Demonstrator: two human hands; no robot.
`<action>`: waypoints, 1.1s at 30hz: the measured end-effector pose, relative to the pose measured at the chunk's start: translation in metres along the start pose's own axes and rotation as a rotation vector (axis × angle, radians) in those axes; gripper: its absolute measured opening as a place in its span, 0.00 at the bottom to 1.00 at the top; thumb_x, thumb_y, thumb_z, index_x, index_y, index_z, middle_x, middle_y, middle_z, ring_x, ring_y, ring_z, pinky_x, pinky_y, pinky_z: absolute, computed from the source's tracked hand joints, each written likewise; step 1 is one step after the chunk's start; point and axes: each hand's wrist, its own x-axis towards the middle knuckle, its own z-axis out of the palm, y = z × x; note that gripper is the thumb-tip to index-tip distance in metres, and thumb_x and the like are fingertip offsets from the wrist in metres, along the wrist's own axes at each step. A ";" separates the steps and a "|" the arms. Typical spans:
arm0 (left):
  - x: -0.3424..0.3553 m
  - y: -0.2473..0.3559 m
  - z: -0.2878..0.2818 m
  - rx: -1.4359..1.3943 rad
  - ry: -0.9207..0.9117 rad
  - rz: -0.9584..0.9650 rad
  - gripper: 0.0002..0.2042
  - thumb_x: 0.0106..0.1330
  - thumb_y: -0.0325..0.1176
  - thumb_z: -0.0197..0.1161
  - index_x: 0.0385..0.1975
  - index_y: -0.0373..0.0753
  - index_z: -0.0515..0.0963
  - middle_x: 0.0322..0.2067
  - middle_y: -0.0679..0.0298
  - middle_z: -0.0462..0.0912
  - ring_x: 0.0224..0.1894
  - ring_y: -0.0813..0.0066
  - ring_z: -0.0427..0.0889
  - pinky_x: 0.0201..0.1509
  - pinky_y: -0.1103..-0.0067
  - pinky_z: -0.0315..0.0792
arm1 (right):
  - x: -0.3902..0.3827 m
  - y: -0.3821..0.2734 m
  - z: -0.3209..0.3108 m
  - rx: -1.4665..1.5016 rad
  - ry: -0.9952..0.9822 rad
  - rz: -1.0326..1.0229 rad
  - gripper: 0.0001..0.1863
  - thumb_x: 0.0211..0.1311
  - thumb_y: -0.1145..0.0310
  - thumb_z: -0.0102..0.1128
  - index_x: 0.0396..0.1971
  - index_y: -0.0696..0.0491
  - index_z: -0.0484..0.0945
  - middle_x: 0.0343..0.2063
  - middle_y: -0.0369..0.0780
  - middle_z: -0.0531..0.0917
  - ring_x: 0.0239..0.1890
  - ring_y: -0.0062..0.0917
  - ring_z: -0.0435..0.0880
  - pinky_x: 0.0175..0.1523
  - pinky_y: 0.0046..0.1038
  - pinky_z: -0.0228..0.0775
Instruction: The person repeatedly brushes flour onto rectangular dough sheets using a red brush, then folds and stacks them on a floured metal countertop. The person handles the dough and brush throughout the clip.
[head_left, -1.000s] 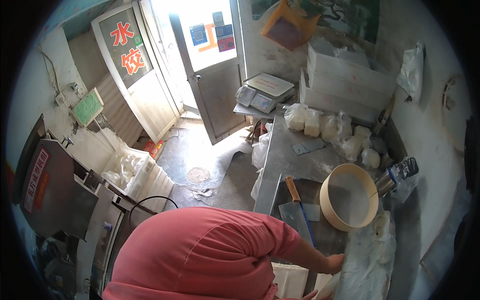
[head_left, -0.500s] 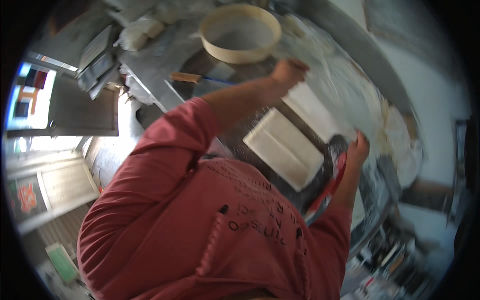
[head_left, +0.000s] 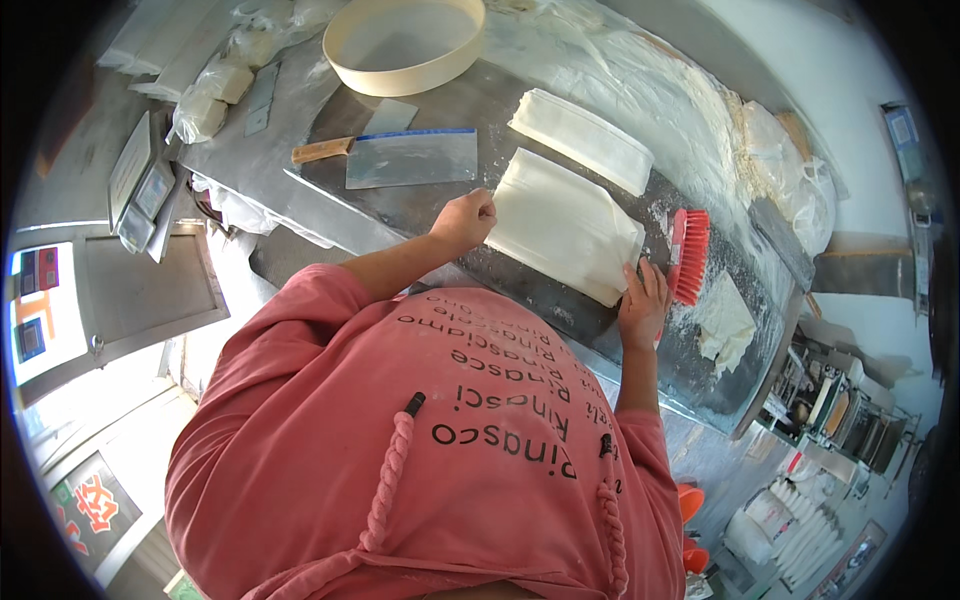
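Note:
My left hand [head_left: 467, 218] is closed in a pinch at the left edge of a wide pale dough sheet [head_left: 562, 225]. My right hand [head_left: 642, 298] has its fingertips gripping the sheet's lower right corner, beside a red bristle brush [head_left: 688, 258]. A long, narrow strip of dough [head_left: 580, 138] lies just beyond the sheet. Left of these, a cleaver [head_left: 410, 157] with a wooden handle lies on the dark floured work board [head_left: 500, 300].
A round sieve [head_left: 403, 40] stands at the back. Bagged white blocks [head_left: 205, 110], a scale [head_left: 150, 190] and a door [head_left: 150, 285] are at the left. A crumpled dough scrap [head_left: 725, 322], floury plastic [head_left: 620, 70] and bags [head_left: 800, 200] lie behind and to the right.
The view has swung round onto the board. My hands have come down from the narrow strip, which now lies flat, to the edges of the wider sheet.

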 end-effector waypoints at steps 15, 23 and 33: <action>-0.010 0.000 0.007 0.170 0.016 0.046 0.05 0.58 0.31 0.55 0.30 0.37 0.74 0.26 0.52 0.80 0.31 0.51 0.79 0.34 0.66 0.72 | -0.015 -0.002 -0.006 -0.038 0.009 0.021 0.20 0.51 0.73 0.58 0.47 0.42 0.79 0.52 0.35 0.76 0.57 0.33 0.71 0.61 0.44 0.57; -0.014 0.004 0.009 0.275 0.021 0.003 0.05 0.58 0.32 0.58 0.31 0.40 0.74 0.33 0.54 0.79 0.36 0.52 0.78 0.37 0.64 0.72 | -0.018 -0.003 -0.008 -0.048 0.024 -0.038 0.18 0.53 0.74 0.55 0.46 0.46 0.79 0.49 0.36 0.77 0.56 0.33 0.72 0.60 0.42 0.59; 0.003 0.018 0.016 0.753 -0.137 0.508 0.33 0.64 0.45 0.56 0.67 0.39 0.55 0.70 0.59 0.48 0.72 0.62 0.44 0.72 0.62 0.46 | 0.054 -0.040 0.004 0.057 -0.248 -0.068 0.25 0.61 0.61 0.53 0.56 0.55 0.69 0.59 0.43 0.69 0.65 0.39 0.62 0.63 0.49 0.53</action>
